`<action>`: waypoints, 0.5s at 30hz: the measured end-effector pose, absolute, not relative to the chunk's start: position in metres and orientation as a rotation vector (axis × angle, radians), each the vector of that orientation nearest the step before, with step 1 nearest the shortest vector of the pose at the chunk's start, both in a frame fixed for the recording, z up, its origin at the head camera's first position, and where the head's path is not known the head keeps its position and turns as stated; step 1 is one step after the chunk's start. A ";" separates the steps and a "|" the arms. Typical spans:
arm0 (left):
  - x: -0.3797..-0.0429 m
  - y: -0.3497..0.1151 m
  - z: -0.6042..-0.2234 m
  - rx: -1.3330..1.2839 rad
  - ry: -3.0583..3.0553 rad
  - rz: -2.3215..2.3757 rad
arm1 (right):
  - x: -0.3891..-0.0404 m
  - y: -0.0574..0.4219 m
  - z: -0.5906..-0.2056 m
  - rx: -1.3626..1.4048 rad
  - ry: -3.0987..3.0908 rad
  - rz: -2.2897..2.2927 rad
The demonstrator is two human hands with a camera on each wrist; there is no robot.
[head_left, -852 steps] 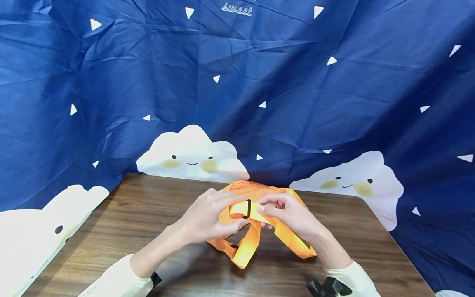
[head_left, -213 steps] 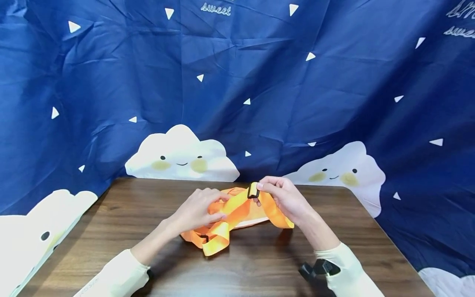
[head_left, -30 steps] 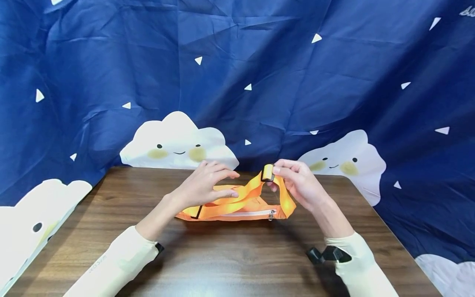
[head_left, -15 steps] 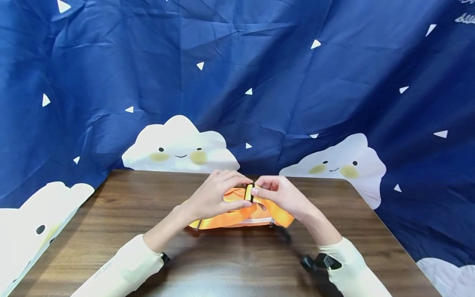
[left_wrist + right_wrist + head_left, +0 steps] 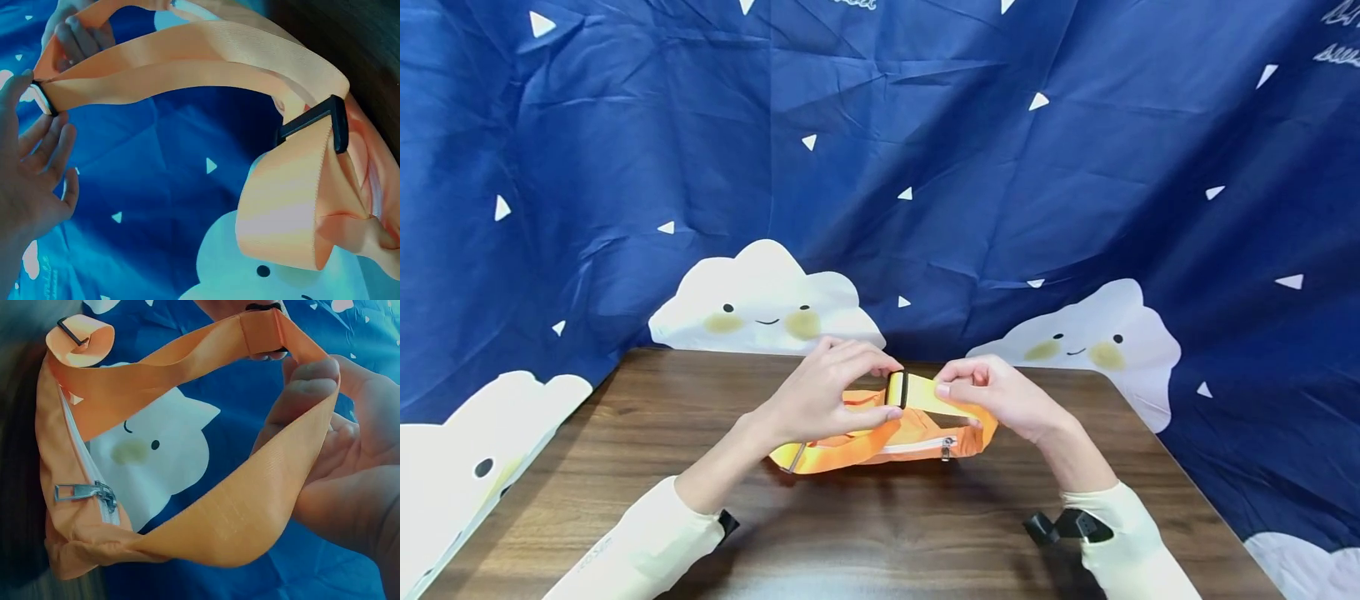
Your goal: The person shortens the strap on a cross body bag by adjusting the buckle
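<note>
An orange waist bag (image 5: 917, 429) lies on the table, its white zipper (image 5: 917, 446) facing the near side. My left hand (image 5: 831, 392) pinches a black strap buckle (image 5: 904, 389) between thumb and fingers, above the bag. To its right, my right hand (image 5: 1000, 396) grips the orange strap (image 5: 936, 398) with thumb on top, stretching a length between the two hands. In the right wrist view the strap (image 5: 237, 519) loops round from the bag's end, past the metal zipper pull (image 5: 84, 492), to my right hand (image 5: 350, 437). A second black buckle (image 5: 340, 125) sits on a folded strap loop.
The brown wooden table (image 5: 865, 533) ends at a blue cloth backdrop (image 5: 880, 208) printed with white clouds (image 5: 767, 304) and triangles. A dark wrist device (image 5: 1078, 527) is worn over the right cream sleeve (image 5: 1131, 550).
A second ago my right hand held the buckle raised, my left hand apart from it. Then both met at it; now my left hand has it and my right hand has slid right along the strap.
</note>
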State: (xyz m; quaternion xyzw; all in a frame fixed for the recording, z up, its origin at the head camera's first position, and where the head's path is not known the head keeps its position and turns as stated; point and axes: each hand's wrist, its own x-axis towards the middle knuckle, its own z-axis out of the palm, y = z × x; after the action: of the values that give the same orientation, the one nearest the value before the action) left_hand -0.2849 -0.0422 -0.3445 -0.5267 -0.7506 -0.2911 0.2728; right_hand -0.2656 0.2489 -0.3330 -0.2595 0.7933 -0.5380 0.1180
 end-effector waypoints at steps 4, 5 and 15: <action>-0.284 -0.042 -0.344 -1.419 -2.014 -0.763 | -0.262 0.246 -0.330 -0.758 2.315 -1.569; -0.284 -0.042 -0.344 -1.418 -2.020 -0.758 | -0.261 0.244 -0.329 -0.757 2.316 -1.572; -0.284 -0.040 -0.347 -1.432 -2.051 -0.759 | -0.257 0.228 -0.333 -0.651 2.365 -1.579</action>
State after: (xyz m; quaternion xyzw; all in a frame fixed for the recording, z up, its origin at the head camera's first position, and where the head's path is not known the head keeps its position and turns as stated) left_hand -0.2836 -0.0405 -0.3469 -0.5290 -0.7574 -0.2801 0.2607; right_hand -0.2571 0.2283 -0.3334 -0.2219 0.8056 -0.5378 0.1120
